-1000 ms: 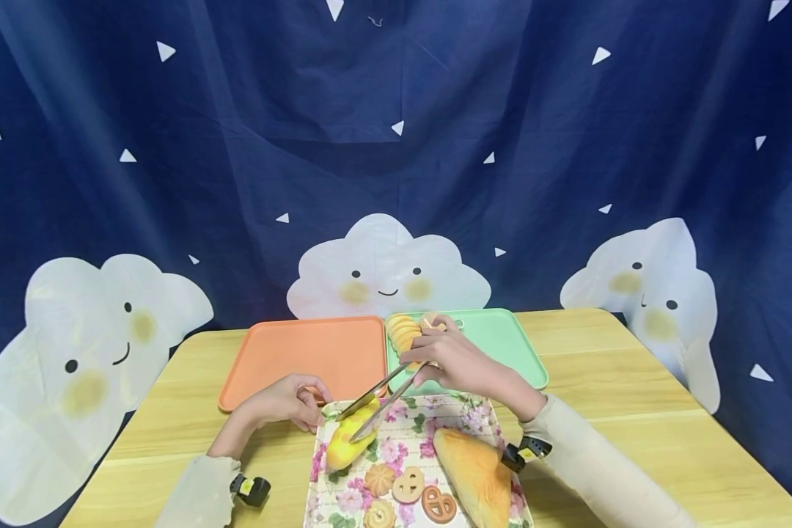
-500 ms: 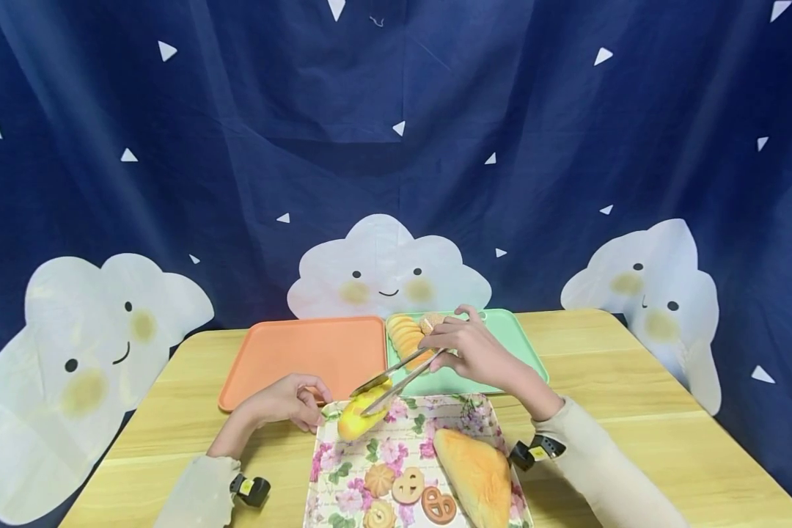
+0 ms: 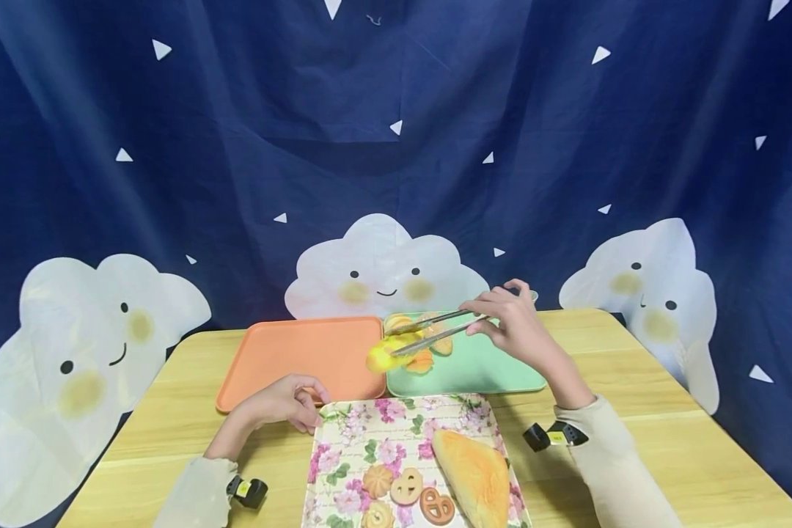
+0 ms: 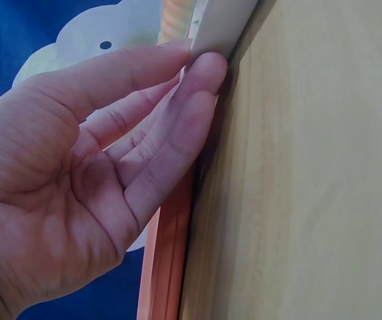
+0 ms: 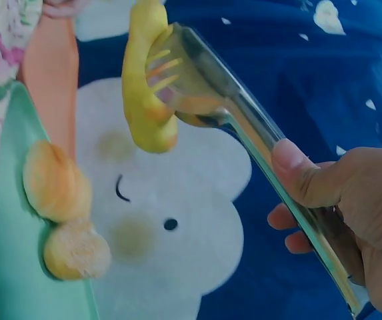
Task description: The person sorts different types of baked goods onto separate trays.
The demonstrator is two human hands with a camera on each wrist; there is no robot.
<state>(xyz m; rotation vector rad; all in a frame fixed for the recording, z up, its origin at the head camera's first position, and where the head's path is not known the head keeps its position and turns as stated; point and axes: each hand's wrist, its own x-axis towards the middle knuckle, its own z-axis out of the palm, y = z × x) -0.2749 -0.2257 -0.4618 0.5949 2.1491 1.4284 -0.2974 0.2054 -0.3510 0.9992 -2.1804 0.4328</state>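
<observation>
My right hand (image 3: 518, 330) grips metal tongs (image 3: 441, 336), which clamp a yellow bread roll (image 3: 381, 356). In the head view the roll appears over the border between the orange tray (image 3: 297, 359) and green tray (image 3: 495, 367). The right wrist view shows the roll (image 5: 137, 100) held up in the tongs' slotted end. Thumb and fingertips of my left hand (image 4: 77, 153) pinch the near-left rim of the white floral tray (image 3: 343, 444), at its far left corner. Part of the breads in the green tray is hidden behind the roll and tongs.
The floral tray carries a large golden bread (image 3: 475, 473), a pretzel cookie (image 3: 437, 506) and several round cookies (image 3: 378, 482). An orange bread (image 3: 419, 361) and a round bun (image 3: 444, 345) lie at the green tray's left side. A blue curtain (image 3: 396, 169) hangs behind the wooden table (image 3: 607, 381).
My right hand has lifted the yellow roll with the tongs off the floral tray and carried it away from me and to the right. My left hand has stayed at the tray corner.
</observation>
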